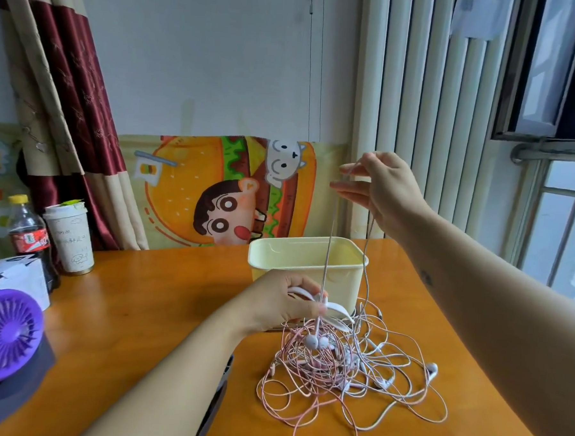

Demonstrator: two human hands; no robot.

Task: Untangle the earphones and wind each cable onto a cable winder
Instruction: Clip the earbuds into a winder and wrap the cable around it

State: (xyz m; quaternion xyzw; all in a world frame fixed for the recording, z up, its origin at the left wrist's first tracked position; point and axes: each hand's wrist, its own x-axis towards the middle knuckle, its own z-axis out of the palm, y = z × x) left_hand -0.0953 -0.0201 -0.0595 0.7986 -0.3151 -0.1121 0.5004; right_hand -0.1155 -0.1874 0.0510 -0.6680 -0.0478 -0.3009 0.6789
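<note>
Pink-and-white earphone cables [344, 371], limp and snag-prone, seem best taken one strand at a time: our right hand [382, 189] pinches one, our left hand [275, 304] grips a white plastic winder [337, 309].

Brightness: soft, even daylight; the scene is well lit.
Source: the window [560, 238] at the right, its panes washed out to pale grey-white.
Shadows: faint and diffuse, with a dim one at the foot of the cream box [277, 257] on the table [134, 310].
Glare: a mild sheen on the orange table top.
Blur: the right hand [384, 189] is slightly smeared, and the thin cable [327, 253] it pinches nearly fades against the wall.
Contrast: the white cable winder [336, 309] gripped in the left hand [275, 304] barely stands out from the box.
Edges: wide-angle bending makes the radiator [428, 108] lean and the table rim curve; the purple fan [5, 333] looks soft.
</note>
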